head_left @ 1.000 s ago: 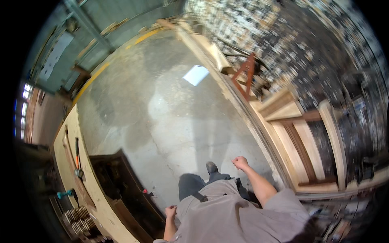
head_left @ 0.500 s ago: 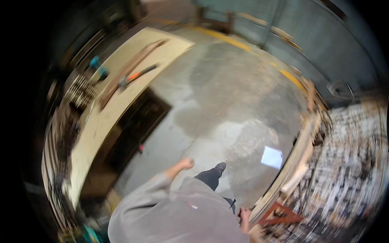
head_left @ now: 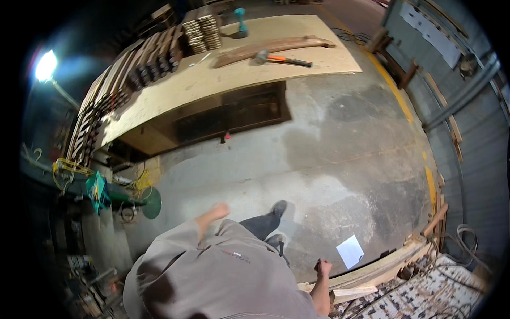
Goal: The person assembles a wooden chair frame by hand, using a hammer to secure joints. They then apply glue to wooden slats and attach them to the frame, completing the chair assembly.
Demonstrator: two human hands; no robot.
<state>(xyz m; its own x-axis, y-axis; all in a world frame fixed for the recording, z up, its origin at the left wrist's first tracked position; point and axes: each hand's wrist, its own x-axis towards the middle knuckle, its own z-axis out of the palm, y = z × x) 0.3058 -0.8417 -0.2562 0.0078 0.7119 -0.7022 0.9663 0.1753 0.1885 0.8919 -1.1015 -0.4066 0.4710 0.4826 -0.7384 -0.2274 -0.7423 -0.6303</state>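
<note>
The paper [head_left: 350, 252] is white, the shirt [head_left: 223, 271] grey-brown — the hammer handle [head_left: 289, 61] orange and black.

Grey-brown shirt [head_left: 212, 276] – short sleeves [head_left: 178, 234], 1 small chest marking [head_left: 237, 256] – dark trousers [head_left: 257, 226], dark shoes [head_left: 279, 207].

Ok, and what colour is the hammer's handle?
The hammer handle is orange toward the head and black toward its end; it shows best in the head view.

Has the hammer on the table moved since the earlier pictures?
No. Judged against the table, the hammer still lies beside the long brown wooden piece; the view itself has turned.
</note>
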